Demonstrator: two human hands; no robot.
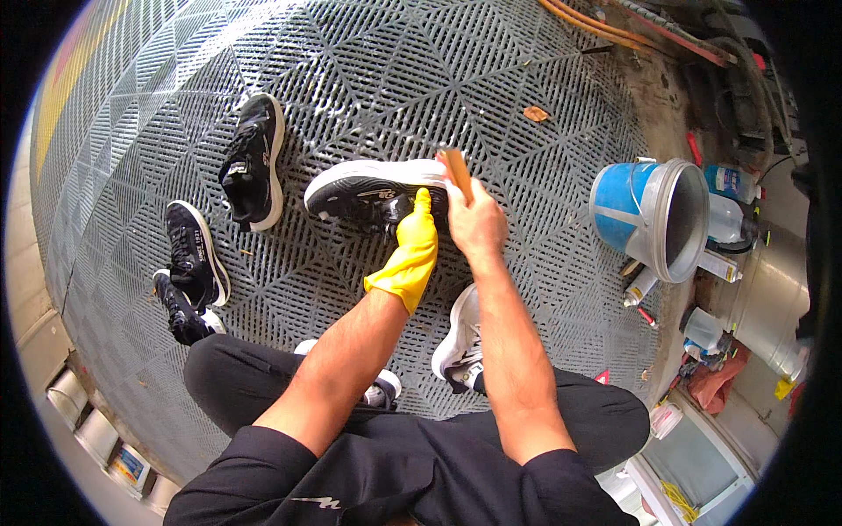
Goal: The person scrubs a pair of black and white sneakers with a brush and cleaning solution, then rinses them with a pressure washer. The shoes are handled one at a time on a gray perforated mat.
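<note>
A black sneaker (345, 194) with a thick white sole (375, 172) lies before me, tipped so that the sole faces away from me. My left hand (418, 240), in a yellow rubber glove, grips it near the heel and opening, the thumb against its side. Bare, my right hand (479, 217) holds a wooden-backed brush (458, 174) at the heel end of the sole. The brush's bristles are mostly hidden. Wet, shiny patches and whitish specks show on the shoe's upper. Suds dot the grating around it.
Grey plastic grid tiles (539, 210) cover the floor. Further black sneakers (253, 164) (191, 253) stand at the left. A blue-and-white bucket (625, 204) lies to the right, near bottles (730, 184) and spray cans (641, 287). An orange hose (592, 26) runs along the upper right.
</note>
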